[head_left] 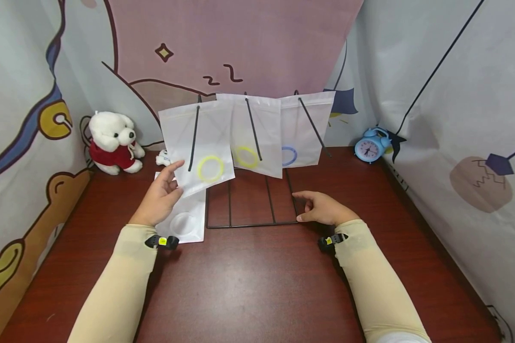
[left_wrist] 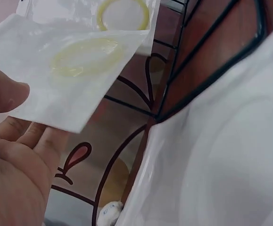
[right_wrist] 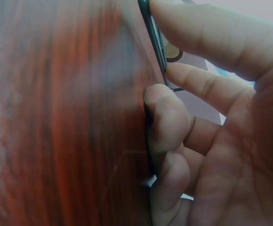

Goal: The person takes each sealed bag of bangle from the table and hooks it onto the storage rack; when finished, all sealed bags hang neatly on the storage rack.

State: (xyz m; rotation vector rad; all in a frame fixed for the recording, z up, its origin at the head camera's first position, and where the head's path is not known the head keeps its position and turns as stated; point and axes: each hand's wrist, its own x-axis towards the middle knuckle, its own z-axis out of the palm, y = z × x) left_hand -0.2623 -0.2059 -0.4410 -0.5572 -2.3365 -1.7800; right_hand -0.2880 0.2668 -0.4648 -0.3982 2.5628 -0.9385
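Three white flat pouches hang from the black prongs of a wire display rack (head_left: 249,225). Yellow rings show on the left pouch (head_left: 173,128) and the middle pouch (head_left: 262,128); the right pouch (head_left: 313,124) has a blue one. My left hand (head_left: 156,200) holds the left pouch's lower left edge, its thumb (left_wrist: 9,94) in front and some fingers tucked behind. At the rack's front right, my right hand (head_left: 324,208) grips the base frame between thumb and index finger (right_wrist: 202,82), with the other fingers curled.
A white pouch (head_left: 182,226) with a pale ring lies left of the rack on the brown table (head_left: 249,286). Farther back stand a white plush bear (head_left: 113,143) in red, a small white figure (head_left: 163,157) and a blue alarm clock (head_left: 369,146). Printed curtains enclose the table.
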